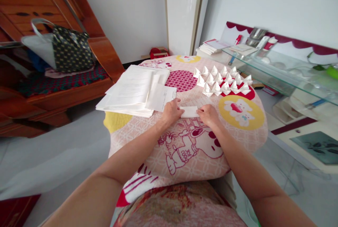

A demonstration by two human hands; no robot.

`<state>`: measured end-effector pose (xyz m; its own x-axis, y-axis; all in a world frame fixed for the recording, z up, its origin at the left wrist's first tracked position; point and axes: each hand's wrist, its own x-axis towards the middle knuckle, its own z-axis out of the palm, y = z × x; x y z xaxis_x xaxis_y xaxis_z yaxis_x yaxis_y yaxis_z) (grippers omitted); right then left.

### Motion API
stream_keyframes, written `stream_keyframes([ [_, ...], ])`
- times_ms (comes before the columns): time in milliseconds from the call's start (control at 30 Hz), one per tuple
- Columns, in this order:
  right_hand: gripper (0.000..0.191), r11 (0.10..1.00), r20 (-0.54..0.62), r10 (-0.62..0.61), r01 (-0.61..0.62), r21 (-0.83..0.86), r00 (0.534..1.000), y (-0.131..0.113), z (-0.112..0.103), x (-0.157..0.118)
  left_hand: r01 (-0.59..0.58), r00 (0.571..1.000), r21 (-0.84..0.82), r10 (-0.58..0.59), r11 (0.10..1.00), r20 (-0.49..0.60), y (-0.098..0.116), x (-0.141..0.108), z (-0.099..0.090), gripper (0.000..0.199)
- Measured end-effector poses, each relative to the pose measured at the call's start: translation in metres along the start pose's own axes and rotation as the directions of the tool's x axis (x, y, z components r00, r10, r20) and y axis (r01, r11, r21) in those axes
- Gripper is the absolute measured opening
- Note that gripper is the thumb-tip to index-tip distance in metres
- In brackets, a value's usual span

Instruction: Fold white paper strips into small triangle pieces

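Observation:
A small folded sheet of white paper (189, 111) lies flat on the pink patterned tablecloth (148, 142), between my two hands. At its left end, my left hand (172, 110) grips the edge with curled fingers. My right hand (208, 115) pinches the opposite end between thumb and fingers. Beyond my right hand stand several white folded paper boats (216, 87) in rows. Just past my left hand lies a stack of loose paper sheets (132, 87), some with printed text.
To the left is a wooden bench (97, 57) holding a black patterned bag (71, 49). On the right, a glass shelf (285, 75) carries metal containers (257, 34) and other items. A white upright cabinet (183, 12) stands behind the table.

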<state>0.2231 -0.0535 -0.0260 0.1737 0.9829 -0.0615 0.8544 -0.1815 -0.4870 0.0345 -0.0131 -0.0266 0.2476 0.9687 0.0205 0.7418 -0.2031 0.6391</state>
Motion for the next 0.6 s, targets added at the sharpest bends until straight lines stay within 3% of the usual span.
stream_keyframes([
  [233, 0.031, 0.998, 0.020, 0.059, -0.059, -0.018, 0.998, -0.0037, -0.0008, -0.0018, -0.015, 1.000, 0.002, 0.015, 1.000, 0.010, -0.0015, 0.0003, 0.0004, 0.053],
  [467, 0.031, 1.000, 0.007, 0.016, -0.016, -0.009, 1.000, -0.0027, -0.0017, -0.0013, -0.030, 1.000, 0.038, 0.030, 0.999, 0.007, -0.0017, 0.0015, 0.0016, 0.052],
  [600, 0.032, 0.999, 0.019, 0.041, -0.041, -0.006, 0.999, -0.0034, -0.0020, -0.0011, -0.093, 0.995, 0.107, 0.096, 0.990, -0.019, -0.0031, -0.0019, 0.0046, 0.055],
])
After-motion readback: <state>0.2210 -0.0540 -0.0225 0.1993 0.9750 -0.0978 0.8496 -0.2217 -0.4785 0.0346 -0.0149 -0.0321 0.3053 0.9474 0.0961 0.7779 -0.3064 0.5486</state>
